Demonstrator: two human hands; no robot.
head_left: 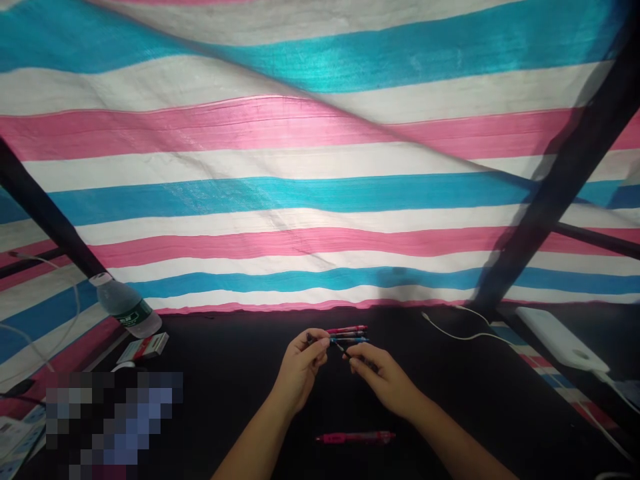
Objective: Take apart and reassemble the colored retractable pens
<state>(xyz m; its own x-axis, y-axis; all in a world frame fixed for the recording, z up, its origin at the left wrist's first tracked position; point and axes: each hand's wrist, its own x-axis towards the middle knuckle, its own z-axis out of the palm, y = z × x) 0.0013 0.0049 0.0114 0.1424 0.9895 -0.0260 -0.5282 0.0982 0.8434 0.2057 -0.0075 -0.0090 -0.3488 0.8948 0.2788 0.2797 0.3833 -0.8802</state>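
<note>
The left hand [300,370] pinches a bunch of slim pens [347,335] by their ends, fingers curled firmly — a steady hold — while the right hand [383,380] pinches a thin dark tip [340,346] between its fingertips; a pink gel pen [355,437] lies below on the black tabletop [225,373].

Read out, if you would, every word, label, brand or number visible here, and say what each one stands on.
No text here can be read.
Green label on the clear plastic water bottle: too small and blurred to read.
Red-and-white card box: printing too blurred to read.
Slim pink and blue pens in the left hand: nothing legible.
Pink pen on the black tabletop: nothing legible.
</note>
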